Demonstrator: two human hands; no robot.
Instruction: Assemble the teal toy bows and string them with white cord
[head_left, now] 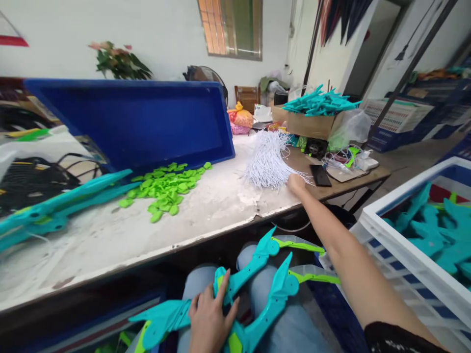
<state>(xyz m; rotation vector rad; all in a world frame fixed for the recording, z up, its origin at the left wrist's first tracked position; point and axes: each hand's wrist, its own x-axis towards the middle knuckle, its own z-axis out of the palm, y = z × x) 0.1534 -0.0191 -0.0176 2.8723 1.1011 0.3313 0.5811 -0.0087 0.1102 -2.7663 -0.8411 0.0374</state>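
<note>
My left hand (210,314) rests on a teal and green plastic assembly (253,267) lying across my lap, its fingers spread over the jointed middle. My right hand (296,185) reaches out to the table's front edge, at the lower right end of a bundle of thin white strings (270,162); its fingers are bent together at the string ends, and what they pinch is too small to make out. Left of the strings, bright green plastic pieces (165,189) lie scattered on the white table (213,208).
A blue bin (154,122) stands tipped behind the green pieces. More teal parts (55,208) lie at the left. A cardboard box (309,125) holds teal pieces. A black phone (320,175) lies by the strings. At the right stands a white crate (408,250) of teal parts.
</note>
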